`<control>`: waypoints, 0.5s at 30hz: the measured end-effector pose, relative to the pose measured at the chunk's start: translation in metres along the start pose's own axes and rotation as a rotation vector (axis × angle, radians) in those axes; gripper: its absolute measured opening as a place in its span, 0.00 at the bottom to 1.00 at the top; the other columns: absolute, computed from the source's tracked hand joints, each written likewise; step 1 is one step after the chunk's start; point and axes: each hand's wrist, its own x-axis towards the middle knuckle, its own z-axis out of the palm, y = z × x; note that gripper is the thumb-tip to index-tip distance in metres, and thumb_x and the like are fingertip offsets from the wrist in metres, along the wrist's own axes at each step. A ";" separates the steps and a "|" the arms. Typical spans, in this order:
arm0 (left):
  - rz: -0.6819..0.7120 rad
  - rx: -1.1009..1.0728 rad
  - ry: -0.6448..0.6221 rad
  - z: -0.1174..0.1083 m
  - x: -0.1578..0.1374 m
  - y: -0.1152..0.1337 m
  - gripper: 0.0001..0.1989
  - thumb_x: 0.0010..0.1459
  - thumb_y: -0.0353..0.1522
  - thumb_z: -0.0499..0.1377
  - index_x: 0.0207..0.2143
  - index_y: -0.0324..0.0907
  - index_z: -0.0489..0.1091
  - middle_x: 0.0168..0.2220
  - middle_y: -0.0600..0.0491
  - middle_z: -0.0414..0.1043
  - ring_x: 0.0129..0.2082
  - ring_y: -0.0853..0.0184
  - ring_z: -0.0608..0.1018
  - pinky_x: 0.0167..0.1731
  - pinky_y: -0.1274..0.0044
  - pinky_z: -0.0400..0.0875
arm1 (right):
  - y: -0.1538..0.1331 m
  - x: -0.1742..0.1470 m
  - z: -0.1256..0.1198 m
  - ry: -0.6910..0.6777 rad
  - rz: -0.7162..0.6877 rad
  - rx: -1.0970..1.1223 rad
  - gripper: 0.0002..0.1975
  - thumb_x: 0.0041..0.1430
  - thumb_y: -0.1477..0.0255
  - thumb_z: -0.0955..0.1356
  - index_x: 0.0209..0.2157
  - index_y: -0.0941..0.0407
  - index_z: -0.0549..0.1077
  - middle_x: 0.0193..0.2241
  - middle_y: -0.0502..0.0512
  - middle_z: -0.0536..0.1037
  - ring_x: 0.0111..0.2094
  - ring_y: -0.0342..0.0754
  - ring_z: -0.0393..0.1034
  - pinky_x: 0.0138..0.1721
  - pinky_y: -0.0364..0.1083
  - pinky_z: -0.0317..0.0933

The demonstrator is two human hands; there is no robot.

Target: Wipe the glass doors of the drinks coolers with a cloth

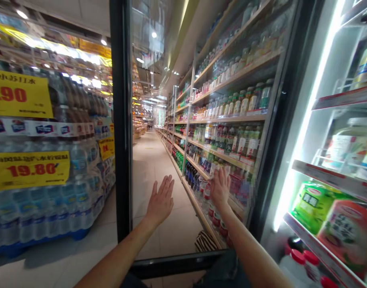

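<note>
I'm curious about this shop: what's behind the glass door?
Through the glass door show aisle floor and shelves of bottled drinks. The left hand covers some floor; whatever is directly behind the right hand is hidden.

Got both arms out at this black-framed glass door, left hand flat with fingers straight, right hand a bit higher, something whitish by its fingertips, too blurry to tell. Lit fridge shelves on my right, bottled water stacked left under yellow price signs.
</note>
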 end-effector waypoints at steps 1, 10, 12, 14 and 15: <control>0.001 0.000 0.009 0.001 0.000 0.000 0.29 0.54 0.33 0.50 0.59 0.36 0.54 0.62 0.46 0.50 0.63 0.60 0.52 0.62 0.62 0.40 | 0.006 0.004 0.000 0.044 0.082 -0.015 0.27 0.61 0.74 0.56 0.62 0.57 0.50 0.60 0.64 0.56 0.64 0.54 0.42 0.58 0.61 0.45; 0.050 -0.002 0.076 -0.002 0.014 0.006 0.28 0.55 0.33 0.50 0.58 0.36 0.55 0.61 0.45 0.52 0.63 0.61 0.52 0.62 0.64 0.36 | -0.020 0.009 -0.001 -0.043 -0.196 0.032 0.24 0.61 0.76 0.57 0.59 0.55 0.56 0.57 0.59 0.63 0.64 0.49 0.42 0.60 0.56 0.42; 0.039 0.001 0.060 -0.007 0.026 0.007 0.29 0.55 0.34 0.49 0.59 0.35 0.54 0.62 0.45 0.50 0.63 0.61 0.51 0.62 0.63 0.37 | -0.012 0.016 -0.001 -0.020 -0.131 0.041 0.25 0.61 0.76 0.57 0.59 0.54 0.56 0.57 0.59 0.62 0.63 0.49 0.43 0.60 0.56 0.42; 0.009 0.007 0.041 -0.012 0.037 0.006 0.29 0.56 0.34 0.49 0.59 0.34 0.53 0.63 0.44 0.47 0.64 0.59 0.50 0.62 0.62 0.39 | -0.004 0.026 -0.001 0.062 0.059 0.027 0.25 0.61 0.74 0.56 0.60 0.56 0.54 0.59 0.62 0.59 0.63 0.51 0.43 0.59 0.58 0.43; 0.001 0.008 0.033 -0.014 0.041 0.005 0.29 0.56 0.34 0.49 0.59 0.33 0.53 0.63 0.43 0.46 0.64 0.59 0.50 0.62 0.62 0.39 | -0.003 0.030 0.000 0.104 0.142 0.016 0.25 0.62 0.74 0.56 0.61 0.58 0.54 0.59 0.64 0.58 0.63 0.53 0.42 0.59 0.59 0.44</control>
